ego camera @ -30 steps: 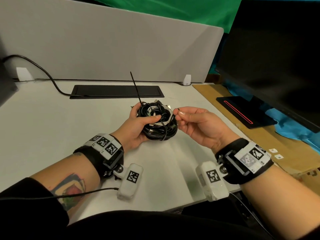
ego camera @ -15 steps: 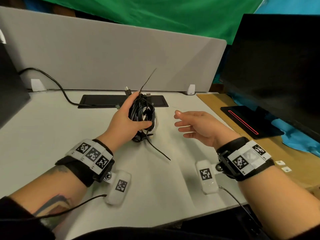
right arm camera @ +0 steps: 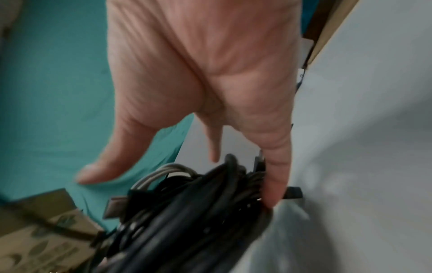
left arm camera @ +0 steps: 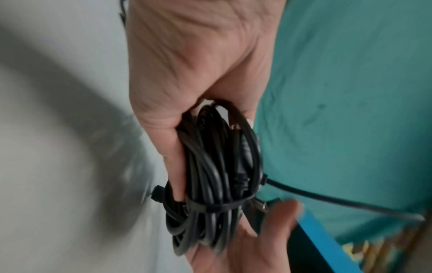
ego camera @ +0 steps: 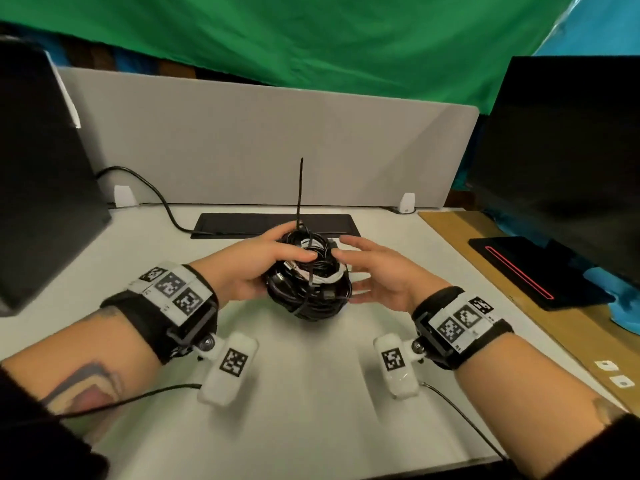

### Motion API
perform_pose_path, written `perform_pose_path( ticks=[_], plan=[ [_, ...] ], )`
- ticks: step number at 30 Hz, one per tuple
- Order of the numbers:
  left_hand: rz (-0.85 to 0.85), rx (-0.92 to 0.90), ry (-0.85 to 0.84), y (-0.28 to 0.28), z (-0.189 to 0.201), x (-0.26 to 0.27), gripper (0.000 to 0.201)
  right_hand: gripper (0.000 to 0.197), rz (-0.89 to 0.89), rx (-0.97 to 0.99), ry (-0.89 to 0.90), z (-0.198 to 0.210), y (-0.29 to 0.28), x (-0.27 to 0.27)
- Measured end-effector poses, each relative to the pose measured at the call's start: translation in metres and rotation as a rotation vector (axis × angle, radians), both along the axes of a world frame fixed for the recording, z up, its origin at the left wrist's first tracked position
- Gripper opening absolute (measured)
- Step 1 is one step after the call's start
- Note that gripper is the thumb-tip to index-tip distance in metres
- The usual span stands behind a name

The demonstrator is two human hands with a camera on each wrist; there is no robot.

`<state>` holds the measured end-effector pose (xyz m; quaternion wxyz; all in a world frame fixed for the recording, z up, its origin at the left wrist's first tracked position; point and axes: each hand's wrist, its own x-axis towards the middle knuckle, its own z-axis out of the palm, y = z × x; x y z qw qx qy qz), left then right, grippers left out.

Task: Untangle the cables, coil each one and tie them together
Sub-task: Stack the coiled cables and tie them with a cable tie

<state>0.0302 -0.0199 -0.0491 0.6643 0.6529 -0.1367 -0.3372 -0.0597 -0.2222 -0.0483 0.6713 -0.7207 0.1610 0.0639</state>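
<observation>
Above the white desk (ego camera: 104, 258), near its middle: a cable bundle (ego camera: 308, 282) of coiled black and white cables, bound by a black zip tie (left arm camera: 210, 209) with the long tail (ego camera: 300, 188) sticking straight up. Gripped from the left by the left hand (ego camera: 249, 268), thumb over the top of the coils, fingers curled round the far side. Seen from the left wrist camera, coils clamped between thumb and fingers, zip tie cinched across the strands. Right hand (ego camera: 384, 275) just beside the bundle on its right, fingers spread and mostly straight, one fingertip (right arm camera: 272, 195) touching the coils, nothing gripped. Behind the bundle, a flat black cable tray cover (ego camera: 273, 225) set in the desk, then a grey divider panel (ego camera: 263, 147). Dark monitor (ego camera: 568, 168) at right, another dark screen (ego camera: 38, 174) at left.
</observation>
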Motion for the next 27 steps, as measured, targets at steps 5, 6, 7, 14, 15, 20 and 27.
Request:
perform_pose_path(
  ticks=[5, 6, 7, 14, 15, 20, 27],
  plan=[
    [0.025, -0.155, 0.403, 0.007, -0.013, -0.002, 0.025, 0.076, 0.194, 0.02, -0.119, -0.004, -0.001, 0.001],
    [0.05, -0.192, 0.462, 0.011, -0.016, -0.001, 0.024, 0.084, 0.264, -0.033, -0.141, -0.004, -0.002, 0.0],
    [0.075, -0.222, 0.509, 0.014, -0.02, 0.001, 0.025, 0.094, 0.338, -0.126, -0.154, -0.005, -0.001, -0.001],
    [0.067, -0.225, 0.633, 0.032, -0.032, 0.001, 0.057, 0.096, 0.381, -0.438, -0.435, -0.018, 0.018, 0.016],
    [0.049, -0.158, 0.597, 0.036, -0.031, 0.004, 0.066, 0.091, 0.376, -0.418, -0.449, -0.02, 0.019, 0.018],
    [-0.071, 0.033, 0.559, 0.063, -0.027, 0.016, 0.092, 0.062, 0.321, -0.43, -0.487, -0.013, 0.025, 0.025],
    [-0.191, 0.178, 0.393, 0.078, -0.043, 0.016, 0.09, 0.053, 0.217, -0.417, -0.347, -0.01, 0.03, 0.037]
  ],
)
